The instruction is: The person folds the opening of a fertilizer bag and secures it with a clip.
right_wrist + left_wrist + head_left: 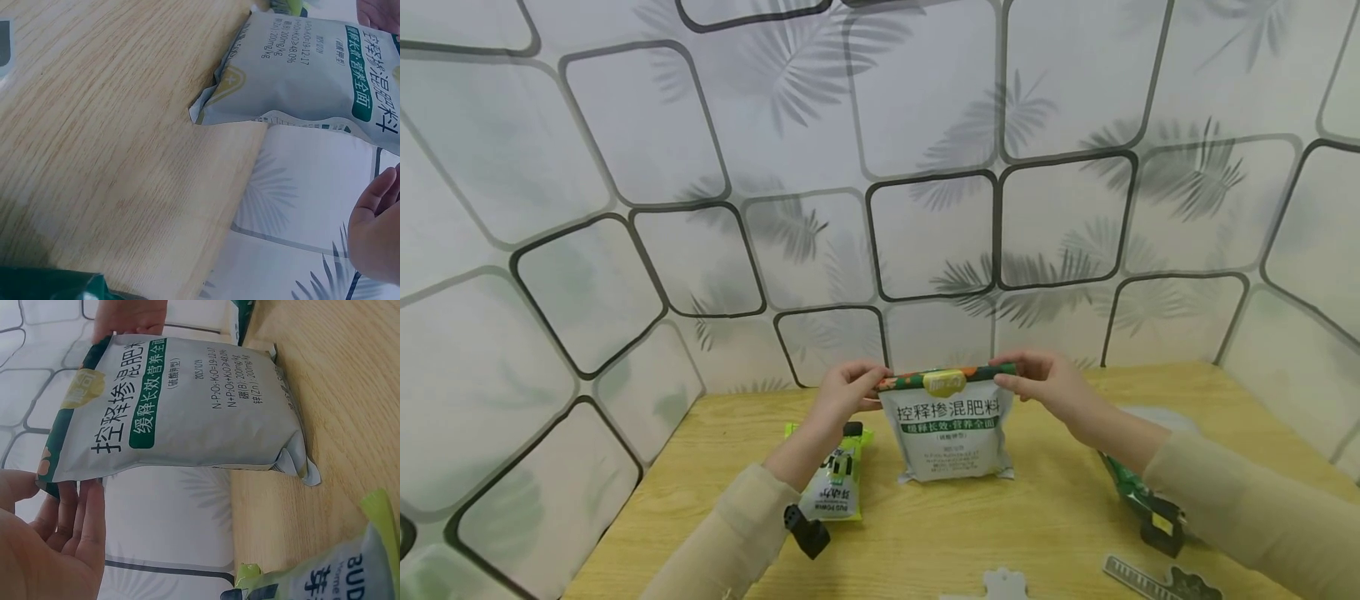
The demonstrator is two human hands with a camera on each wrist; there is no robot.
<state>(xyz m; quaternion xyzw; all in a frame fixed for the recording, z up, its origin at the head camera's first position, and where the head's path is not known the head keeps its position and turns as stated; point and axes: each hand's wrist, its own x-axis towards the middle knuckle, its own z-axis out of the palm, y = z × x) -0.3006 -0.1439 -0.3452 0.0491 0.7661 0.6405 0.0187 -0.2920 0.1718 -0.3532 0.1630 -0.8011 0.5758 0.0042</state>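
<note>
Two hands pinch the green top edge of a white bag [955, 450], the left hand [838, 400] at its left corner and the right hand [1060, 392] at its right. The bag stands upright just below the centre of the head view, its printed front showing. On the bench [910, 546], a lime-edged packet [838, 492] lies lower left and a green packet [1127, 483] lower right, each partly hidden by a forearm.
</note>
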